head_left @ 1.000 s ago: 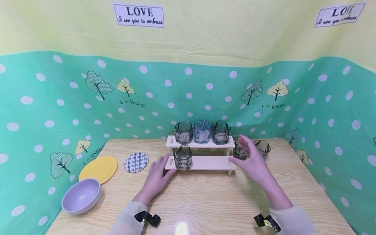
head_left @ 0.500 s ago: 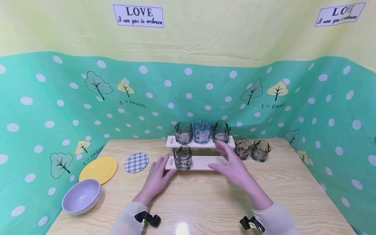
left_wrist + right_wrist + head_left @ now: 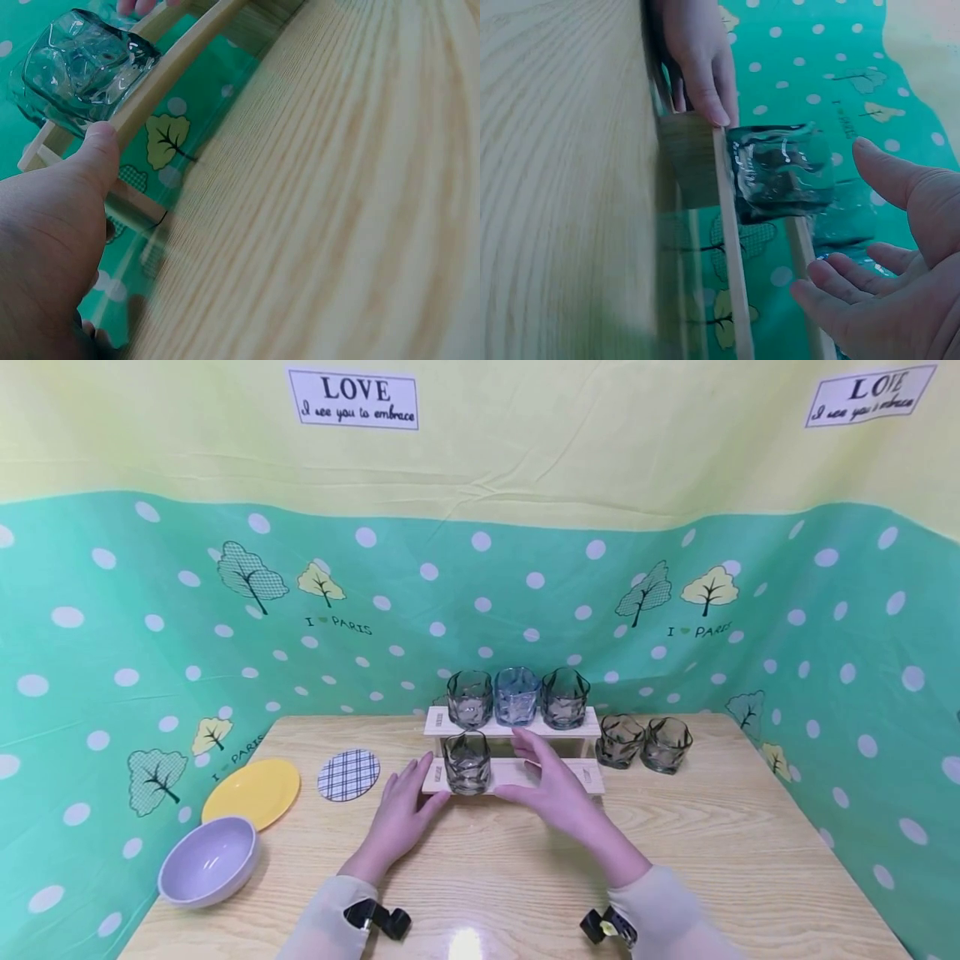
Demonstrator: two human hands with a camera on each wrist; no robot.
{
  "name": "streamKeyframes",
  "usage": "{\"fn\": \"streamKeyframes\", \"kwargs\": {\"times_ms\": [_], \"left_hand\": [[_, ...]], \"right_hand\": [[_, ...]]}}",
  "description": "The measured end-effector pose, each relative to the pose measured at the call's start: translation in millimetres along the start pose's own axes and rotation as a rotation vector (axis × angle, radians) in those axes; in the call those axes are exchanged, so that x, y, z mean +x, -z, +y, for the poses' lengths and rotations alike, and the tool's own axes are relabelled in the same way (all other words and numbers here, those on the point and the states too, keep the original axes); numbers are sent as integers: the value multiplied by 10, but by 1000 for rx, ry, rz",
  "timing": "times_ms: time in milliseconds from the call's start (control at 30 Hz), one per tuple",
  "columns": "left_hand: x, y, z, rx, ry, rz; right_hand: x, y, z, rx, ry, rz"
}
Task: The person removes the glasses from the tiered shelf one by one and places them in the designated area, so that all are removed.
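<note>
Green dotted cloth hangs behind the counter. Spread fingers of the right hand hold nothing, just beside the front glass on the lower left of the rack; the left hand, fingers loosely straight, touches the rack's left end. Best steady the rack and close gently, clear of three glasses on its upper shelf. Two others stand right of the rack; coaster, plate and bowl, left.

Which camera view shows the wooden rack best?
The head view, because both levels of the rack show nearly whole, though the right hand covers part. The left wrist view shows only its left section, running out at the top; the right wrist view shows long edges, cut off at the bottom.
</note>
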State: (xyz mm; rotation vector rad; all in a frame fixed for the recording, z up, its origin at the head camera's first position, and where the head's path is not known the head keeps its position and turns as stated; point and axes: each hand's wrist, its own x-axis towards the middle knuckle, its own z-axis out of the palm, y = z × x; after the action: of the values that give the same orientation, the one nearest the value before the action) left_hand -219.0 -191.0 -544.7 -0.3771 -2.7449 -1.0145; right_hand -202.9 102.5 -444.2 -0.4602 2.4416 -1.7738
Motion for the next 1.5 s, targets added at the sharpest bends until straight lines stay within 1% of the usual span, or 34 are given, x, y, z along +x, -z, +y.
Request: {"fn": "streamKeyframes", "kwargs": {"times_ms": [267, 533, 633, 833, 1000, 1267, 1500], "left_hand": [[-5, -4, -18, 0, -9, 10], [-2, -4, -25, 2, -13, 7], [-4, -5, -24, 3, -12, 7], [-5, 1, -10, 8, -8, 3], [-1, 3, 0, 8, -4, 1], [-5, -10, -21, 13, -17, 12], [-5, -10, -25, 8, -23, 14]], "right_hand": [[126, -194, 65, 33, 3, -18], [228, -357, 160, 38, -19, -7], [259, -399, 172, 45, -8, -4], [323, -461, 214, 46, 6, -6], [379, -498, 258, 73, 18, 3], [451, -537, 278, 69, 49, 12], [472, -550, 269, 57, 14, 20]]}}
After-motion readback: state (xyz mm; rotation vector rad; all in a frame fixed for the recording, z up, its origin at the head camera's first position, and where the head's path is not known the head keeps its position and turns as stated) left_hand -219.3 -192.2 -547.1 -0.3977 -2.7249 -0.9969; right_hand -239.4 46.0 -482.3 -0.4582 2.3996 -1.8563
